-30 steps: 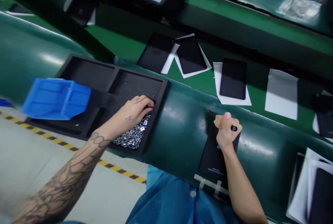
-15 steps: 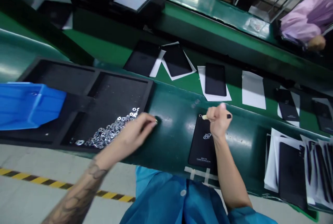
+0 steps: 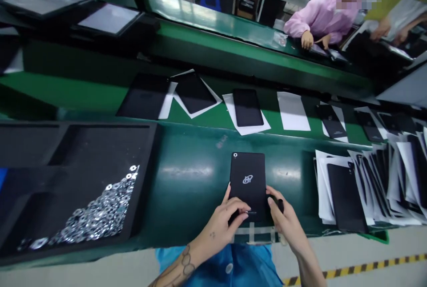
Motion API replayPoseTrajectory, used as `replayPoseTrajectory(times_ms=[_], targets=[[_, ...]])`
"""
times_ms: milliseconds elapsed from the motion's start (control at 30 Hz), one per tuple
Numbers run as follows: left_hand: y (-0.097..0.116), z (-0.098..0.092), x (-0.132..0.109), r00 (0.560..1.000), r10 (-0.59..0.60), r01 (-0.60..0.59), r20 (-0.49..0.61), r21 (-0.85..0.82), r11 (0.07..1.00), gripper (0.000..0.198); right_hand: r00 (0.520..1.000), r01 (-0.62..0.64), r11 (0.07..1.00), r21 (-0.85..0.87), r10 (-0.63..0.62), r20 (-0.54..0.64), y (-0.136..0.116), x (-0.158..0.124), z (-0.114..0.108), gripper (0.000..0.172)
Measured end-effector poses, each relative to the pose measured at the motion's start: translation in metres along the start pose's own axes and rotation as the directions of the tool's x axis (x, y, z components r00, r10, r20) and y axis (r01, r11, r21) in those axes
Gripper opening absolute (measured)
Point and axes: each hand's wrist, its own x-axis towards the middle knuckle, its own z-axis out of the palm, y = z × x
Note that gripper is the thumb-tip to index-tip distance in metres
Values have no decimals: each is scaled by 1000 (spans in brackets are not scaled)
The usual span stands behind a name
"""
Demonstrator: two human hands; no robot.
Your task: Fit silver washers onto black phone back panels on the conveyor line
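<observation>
A black tablet back cover (image 3: 247,178) with a white logo lies flat on the dark green bench in front of me. My left hand (image 3: 224,221) grips its lower left edge, index finger along the side and thumb at the bottom. Closed at the cover's lower right corner, my right hand (image 3: 286,221) holds a small black pen-like tool (image 3: 280,205). A tiny ring sits at the cover's top left corner (image 3: 235,155).
A black foam tray (image 3: 151,175) at the left holds a heap of silver rings (image 3: 96,218). Black tablets on white sheets (image 3: 247,108) lie along the green belt. A fanned stack of tablets and paper (image 3: 347,198) sits at the right. A person in pink (image 3: 320,13) works across the line.
My left hand left the ring tray and came over to the cover's lower edge. My right hand moved from the cover's top to its bottom corner. The view swung right, and the blue bin is out of sight.
</observation>
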Motion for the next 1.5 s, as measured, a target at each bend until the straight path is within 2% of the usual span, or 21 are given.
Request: replayPoseTrajectory(times_ms=[100,200,300,367,400,467,500,567,600,667,800,867,967,1133,1267,1400,1500], targets=[[-1,-7,11,1000,-17,17,6,-38,999,17,996,-79,981,175,71,52,-7,10,4,71],[-3,-17,17,998,-21,19,-64,-30,999,19,998,-17,980,200,30,-60,-29,34,-13,80],[-8,-31,8,978,-27,34,-207,31,999,22,956,166,981,103,-134,-262,-74,69,-60,85],[-14,-40,-8,949,-12,47,-316,102,994,22,896,293,955,51,-256,-363,-113,99,-104,82],[-17,-43,-18,931,0,55,-366,140,989,22,879,328,944,25,-295,-373,-133,115,-127,81],[-24,-49,-37,896,38,65,-443,215,974,21,842,354,932,-78,-354,-407,-167,147,-167,71],[-26,-50,-45,879,64,66,-472,252,965,20,823,323,923,-208,-383,-421,-180,162,-182,64],[-29,-50,-55,852,110,67,-511,315,947,18,788,242,867,-435,-437,-433,-197,188,-196,50],[-30,-49,-56,844,129,63,-520,335,940,16,780,212,831,-514,-461,-424,-201,199,-195,46],[-28,-46,-54,845,160,40,-510,359,933,14,783,201,779,-593,-492,-381,-201,220,-175,40],[-21,-44,-44,896,204,-24,-394,415,909,18,840,235,698,-676,-496,-220,-184,262,-99,30],[-18,-44,-42,918,195,-27,-346,437,899,19,866,218,668,-712,-469,-175,-178,282,-63,32],[-17,-45,-42,925,157,-7,-347,398,917,17,891,126,640,-758,-410,-198,-178,304,-32,34],[-20,-42,-42,929,117,9,-351,337,941,15,890,18,600,-800,-374,-261,-186,317,-29,32],[-22,-42,-42,930,138,-8,-340,357,934,13,864,0,623,-782,-394,-313,-193,317,-35,37],[-25,-42,-42,919,184,-33,-348,396,918,13,822,72,654,-753,-467,-327,-206,306,-44,44],[-28,-40,-44,901,205,-37,-382,404,914,14,783,151,655,-740,-536,-315,-219,283,-57,44]])
